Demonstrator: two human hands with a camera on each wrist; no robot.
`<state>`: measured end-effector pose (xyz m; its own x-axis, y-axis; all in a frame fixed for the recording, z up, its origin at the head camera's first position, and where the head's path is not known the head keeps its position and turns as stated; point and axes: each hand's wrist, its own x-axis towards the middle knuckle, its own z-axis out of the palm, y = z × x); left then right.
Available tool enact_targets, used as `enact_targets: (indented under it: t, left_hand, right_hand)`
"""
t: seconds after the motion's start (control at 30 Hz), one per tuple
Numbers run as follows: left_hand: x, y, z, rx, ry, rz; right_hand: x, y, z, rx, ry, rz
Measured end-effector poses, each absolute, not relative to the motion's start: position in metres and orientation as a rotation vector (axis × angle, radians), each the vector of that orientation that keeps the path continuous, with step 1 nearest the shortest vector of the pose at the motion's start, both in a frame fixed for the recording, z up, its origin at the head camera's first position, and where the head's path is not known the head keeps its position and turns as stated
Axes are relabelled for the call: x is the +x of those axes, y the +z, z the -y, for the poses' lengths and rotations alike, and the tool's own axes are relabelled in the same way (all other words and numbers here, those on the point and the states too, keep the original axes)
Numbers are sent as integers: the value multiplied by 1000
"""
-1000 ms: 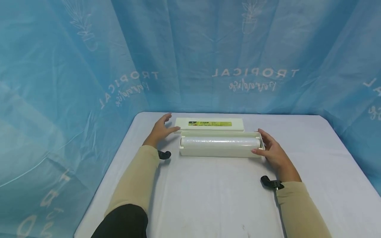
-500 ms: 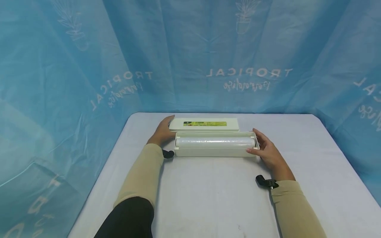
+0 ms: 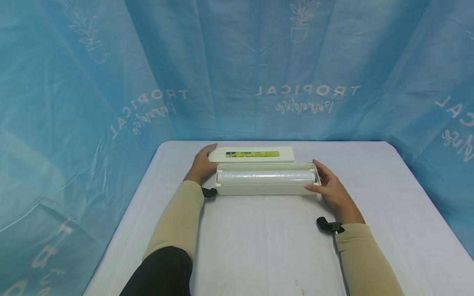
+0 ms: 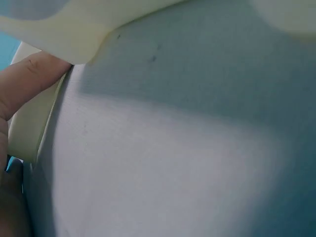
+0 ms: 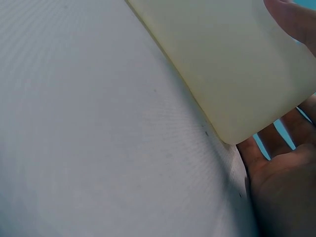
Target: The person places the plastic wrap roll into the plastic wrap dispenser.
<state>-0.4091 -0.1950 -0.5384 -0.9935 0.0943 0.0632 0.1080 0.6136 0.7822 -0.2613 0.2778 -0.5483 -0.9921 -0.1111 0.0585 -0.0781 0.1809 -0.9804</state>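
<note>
A long cream box (image 3: 264,190) lies open on the table in the head view, with a roll of clear plastic wrap (image 3: 266,177) inside. Right behind it is its flat lid (image 3: 255,159), bearing a yellow-green label (image 3: 252,154). My left hand (image 3: 201,164) grips the left end of the lid. In the left wrist view, its thumb lies against the lid (image 4: 32,123), beside the corner of the box (image 4: 74,34). My right hand (image 3: 331,189) holds the right end of the box, thumb in front and fingers behind. The right wrist view shows that hand (image 5: 281,163) around the box end (image 5: 237,74).
A white cloth covers the table (image 3: 266,246). Blue printed curtains (image 3: 240,74) hang along its back and left sides. Black wrist-camera mounts (image 3: 327,225) jut inward from both wrists, close over the cloth.
My left hand has come in from beside the lid and taken hold of its left end. My right hand keeps its hold on the box. The head view has shifted slightly.
</note>
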Motion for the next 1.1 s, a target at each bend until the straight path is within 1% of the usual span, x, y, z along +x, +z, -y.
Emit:
enact_targets:
  t: [0.2, 0.57, 1.1]
  left_hand:
    - [-405, -542, 198, -123, -1443, 2711]
    - [-398, -548, 199, -113, -1373, 2669]
    - [-384, -544, 204, -114, -1442, 2591]
  right_hand:
    - [-262, -550, -279, -195, -1997, -2388]
    - [-262, -549, -278, -190, -2002, -2384]
    - [-260, -551, -278, -210, -1993, -2399]
